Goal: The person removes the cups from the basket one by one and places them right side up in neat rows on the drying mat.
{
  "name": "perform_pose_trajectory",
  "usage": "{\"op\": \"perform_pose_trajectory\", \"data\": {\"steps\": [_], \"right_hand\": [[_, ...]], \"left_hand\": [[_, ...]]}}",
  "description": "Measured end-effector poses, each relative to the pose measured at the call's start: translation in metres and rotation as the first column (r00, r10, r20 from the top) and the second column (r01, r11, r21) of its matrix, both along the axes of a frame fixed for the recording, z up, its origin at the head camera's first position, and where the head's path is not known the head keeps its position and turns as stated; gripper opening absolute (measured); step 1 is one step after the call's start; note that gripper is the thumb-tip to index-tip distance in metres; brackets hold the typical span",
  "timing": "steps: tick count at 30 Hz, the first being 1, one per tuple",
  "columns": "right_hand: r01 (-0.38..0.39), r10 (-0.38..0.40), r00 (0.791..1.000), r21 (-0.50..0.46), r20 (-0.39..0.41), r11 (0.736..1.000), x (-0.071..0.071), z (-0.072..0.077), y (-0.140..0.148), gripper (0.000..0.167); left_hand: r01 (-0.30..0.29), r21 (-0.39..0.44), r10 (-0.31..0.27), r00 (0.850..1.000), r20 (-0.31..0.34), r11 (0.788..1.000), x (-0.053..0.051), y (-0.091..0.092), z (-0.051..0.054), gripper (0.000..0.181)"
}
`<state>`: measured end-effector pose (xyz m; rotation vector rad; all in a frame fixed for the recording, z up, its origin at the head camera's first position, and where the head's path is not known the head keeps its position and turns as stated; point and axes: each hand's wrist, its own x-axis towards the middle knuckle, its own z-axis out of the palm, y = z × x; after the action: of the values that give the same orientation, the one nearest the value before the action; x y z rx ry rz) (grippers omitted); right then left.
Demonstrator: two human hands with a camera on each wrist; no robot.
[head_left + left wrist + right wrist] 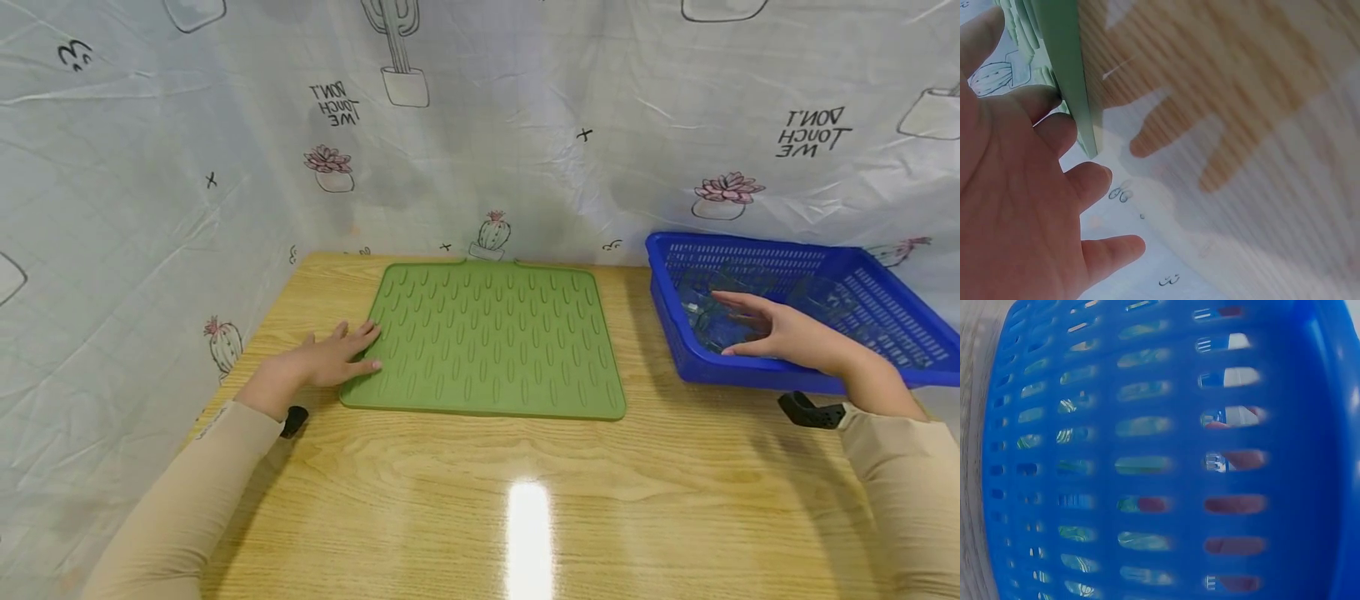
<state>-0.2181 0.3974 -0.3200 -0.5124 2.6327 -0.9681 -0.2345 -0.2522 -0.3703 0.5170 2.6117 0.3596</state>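
A green ribbed mat [487,342] lies on the wooden table, and my left hand [326,358] rests at its left edge with the fingers spread. In the left wrist view the left hand [1029,181] has its fingertips beside the mat's rim [1067,69]. My right hand [798,337] is over the front left part of a blue basket [678,354], fingers bent and apart, above clear glass-like items [697,312]. The basket's slotted wall [1179,444] fills the right wrist view and hides most of that hand; whether it touches an item, I cannot tell.
A pale curtain with plant drawings [480,125] hangs behind the table and along its left side. The wooden table top [420,492] extends in front of the mat. More clear items [825,296] lie further right in the basket.
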Motion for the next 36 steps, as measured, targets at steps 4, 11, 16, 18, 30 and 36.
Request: {"op": "perform_pose_trajectory", "data": {"steps": [4,11,16,18,30,36], "right_hand": [[0.009,-0.009,1.000,0.019,-0.028,1.000,0.000,-0.002,0.002,0.088],[0.012,-0.012,1.000,0.025,0.003,1.000,-0.003,-0.005,0.002,0.082],[0.009,-0.005,0.997,-0.055,0.081,0.998,-0.006,-0.006,0.004,0.082],[0.005,0.002,0.994,-0.064,0.111,0.998,-0.008,-0.006,0.004,0.082],[-0.029,0.041,0.973,-0.058,0.225,0.998,-0.014,-0.004,0.001,0.077],[-0.031,0.044,0.974,-0.063,0.222,0.998,-0.015,-0.005,0.001,0.074]], "left_hand": [[-0.003,0.003,0.003,1.000,0.008,1.000,-0.001,0.000,-0.001,0.080],[-0.001,0.017,0.001,1.000,0.010,1.000,0.000,-0.001,-0.001,0.081],[-0.002,0.022,0.002,1.000,0.012,1.000,0.000,-0.001,-0.001,0.080],[-0.005,0.021,0.005,1.000,0.013,1.000,-0.001,-0.001,-0.001,0.079],[0.011,0.006,-0.011,1.000,0.004,1.000,-0.001,-0.003,-0.004,0.084],[0.015,0.007,-0.015,1.000,-0.005,1.000,-0.001,-0.004,-0.006,0.086]]}}
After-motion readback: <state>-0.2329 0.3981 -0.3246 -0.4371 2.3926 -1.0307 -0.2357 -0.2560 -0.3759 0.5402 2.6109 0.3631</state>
